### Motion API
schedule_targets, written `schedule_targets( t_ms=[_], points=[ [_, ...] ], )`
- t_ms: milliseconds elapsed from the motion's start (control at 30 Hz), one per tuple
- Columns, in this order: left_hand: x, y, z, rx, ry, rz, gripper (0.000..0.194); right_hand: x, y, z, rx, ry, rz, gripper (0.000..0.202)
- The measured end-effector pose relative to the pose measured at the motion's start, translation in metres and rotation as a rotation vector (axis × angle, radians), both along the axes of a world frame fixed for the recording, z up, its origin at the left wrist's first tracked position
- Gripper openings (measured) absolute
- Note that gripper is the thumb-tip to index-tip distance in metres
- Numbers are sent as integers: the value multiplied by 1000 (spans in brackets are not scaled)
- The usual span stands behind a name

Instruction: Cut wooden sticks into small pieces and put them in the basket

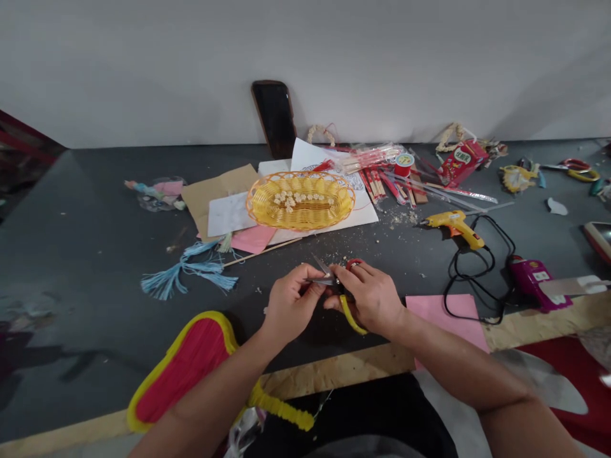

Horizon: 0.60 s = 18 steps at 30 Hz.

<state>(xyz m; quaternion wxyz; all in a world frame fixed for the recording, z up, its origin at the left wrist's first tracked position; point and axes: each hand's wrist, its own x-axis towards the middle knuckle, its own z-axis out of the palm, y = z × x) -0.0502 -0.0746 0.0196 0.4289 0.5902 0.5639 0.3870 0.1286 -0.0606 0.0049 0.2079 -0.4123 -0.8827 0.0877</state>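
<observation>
My right hand (pixel 377 298) is closed around a pair of scissors (pixel 356 318) with red and yellow handles. Its blades point left and are spread apart. My left hand (pixel 292 304) pinches at the blades with thumb and fingertips; whatever is between them is too small to name, though a pale speck shows there. Just beyond both hands stands a yellow woven basket (pixel 300 219) with several small cream flower-like pieces in it. By my left forearm lies a red fan-shaped piece (pixel 191 362) with a fuzzy yellow rim and handle.
A yellow glue gun (pixel 456 227) with a black cord lies to the right, near a purple box (pixel 539 283). A blue tassel (pixel 188 270) lies left. A phone (pixel 275 117) leans on the wall. Wrapped sticks (pixel 377 184), a red carton (pixel 462 162) and another pair of scissors (pixel 580 168) lie behind.
</observation>
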Motion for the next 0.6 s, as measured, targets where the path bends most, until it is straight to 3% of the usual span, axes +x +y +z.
schedule_targets(
  t_ms=[333, 600],
  points=[
    [2, 0, -2, 33, 20, 27, 9, -3, -5, -4, 47, -30, -30, 54],
    [-1, -1, 5, 80, 86, -30, 10, 2, 3, 5, 39, 4, -13, 60]
  ],
)
